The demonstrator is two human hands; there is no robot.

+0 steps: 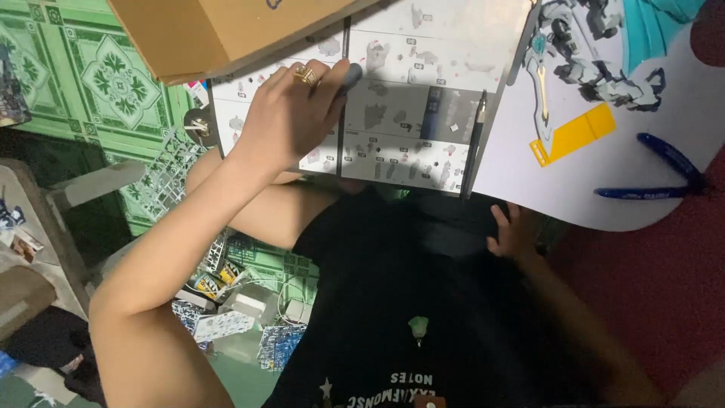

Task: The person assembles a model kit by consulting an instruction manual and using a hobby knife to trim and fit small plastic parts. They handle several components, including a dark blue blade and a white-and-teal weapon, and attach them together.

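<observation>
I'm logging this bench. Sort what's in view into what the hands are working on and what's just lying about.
In hand:
left hand resting on the instruction booklet, grey piece at its fingertips
right hand on the dark lap

Lying about:
cardboard box
pencil
yellow part
blue tool
part frames
</observation>
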